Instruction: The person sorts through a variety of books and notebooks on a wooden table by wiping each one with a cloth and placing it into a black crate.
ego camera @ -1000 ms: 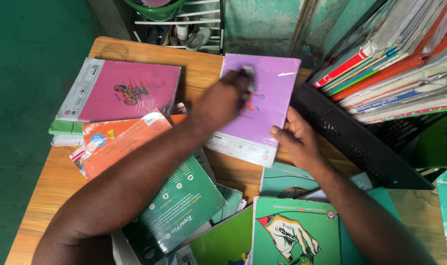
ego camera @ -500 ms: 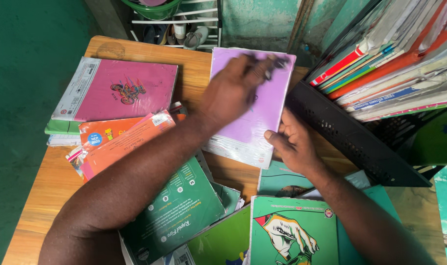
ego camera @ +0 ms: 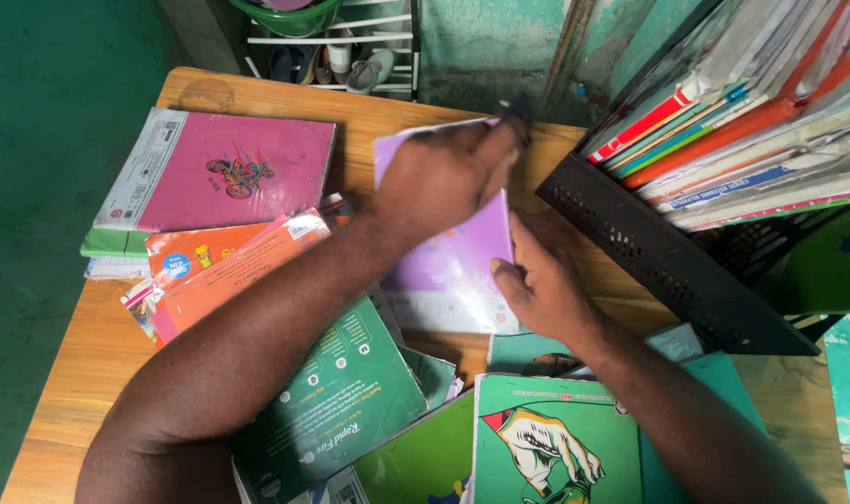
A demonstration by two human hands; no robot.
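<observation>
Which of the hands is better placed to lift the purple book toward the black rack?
Probably the left hand: it lies across the thin purple softcover book's upper part, nearest the black perforated metal book rack. The right hand only pinches the lower right edge.

Booklet (ego camera: 448,271) at frame centre on table (ego camera: 61,392), under left hand (ego camera: 444,177); right hand (ego camera: 537,285) at its right edge; rack of books (ego camera: 705,271) upper right; stacked books (ego camera: 220,173) upper left.
</observation>
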